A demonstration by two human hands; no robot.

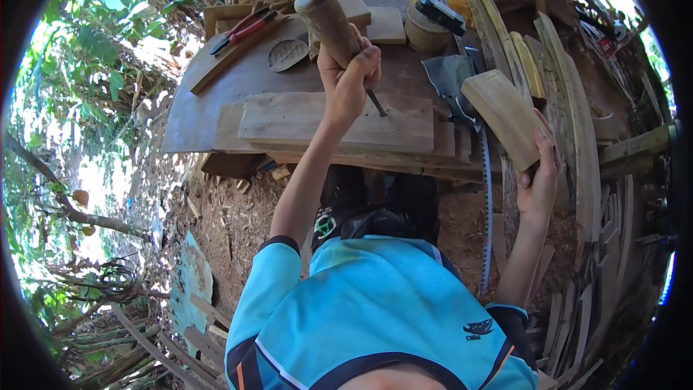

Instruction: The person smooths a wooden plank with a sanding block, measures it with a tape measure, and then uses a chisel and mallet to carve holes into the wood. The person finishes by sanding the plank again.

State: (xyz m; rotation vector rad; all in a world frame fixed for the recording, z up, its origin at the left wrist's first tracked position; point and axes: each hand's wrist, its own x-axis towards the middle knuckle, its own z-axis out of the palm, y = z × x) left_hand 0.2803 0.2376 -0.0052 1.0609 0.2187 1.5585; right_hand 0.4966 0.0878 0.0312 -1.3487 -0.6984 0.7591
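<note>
Outdoors, beside green foliage (pixel 101 43), we stand at a dark grey desk (pixel 191 119). Our left grip (pixel 348 76) is curled firmly round the thick handle of a wooden-handled tool (pixel 321 18), its butt up beyond our fingers and its thin shaft slanting down toward us; whether the tip touches wood we cannot tell. Our right grip (pixel 540 162) clasps the near end of a wooden block (pixel 500 112), tilted in the air at the desk's right side. Just below the left grip lies a pale board (pixel 289 121). Left of that grip, we see a round wooden disc (pixel 289 55) and, farther out, red-handled pliers (pixel 245 30). Between our two grips rests a grey cloth (pixel 444 79); below the block, a toothed saw blade (pixel 486 209) extends toward us. Long planks (pixel 577 123) stand beyond the right grip.
</note>
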